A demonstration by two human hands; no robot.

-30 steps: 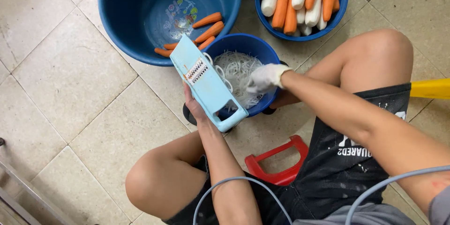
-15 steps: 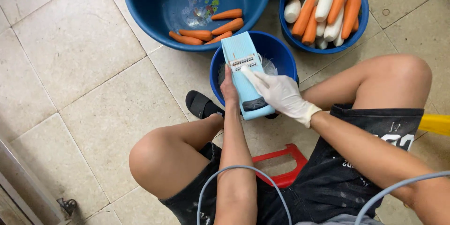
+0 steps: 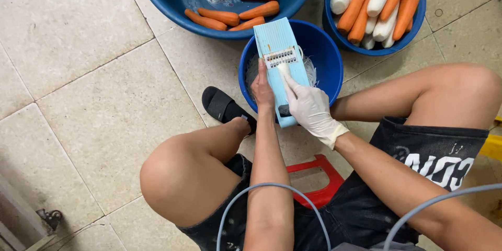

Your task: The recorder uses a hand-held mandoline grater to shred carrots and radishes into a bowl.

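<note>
Grater board (image 3: 281, 68), pale blue, lies slanted across the small blue basin (image 3: 324, 57), white shreds under it. Beyond that basin sits the big blue tub (image 3: 172, 0) with loose carrots (image 3: 230, 14); to the basin's right, a blue bowl (image 3: 413, 31) heaped with carrots and white radishes. Bare left hand (image 3: 261, 88) clasps the board's left edge. Gloved right hand (image 3: 309, 107) presses flat on its face, fingers spread toward the blades.
</note>
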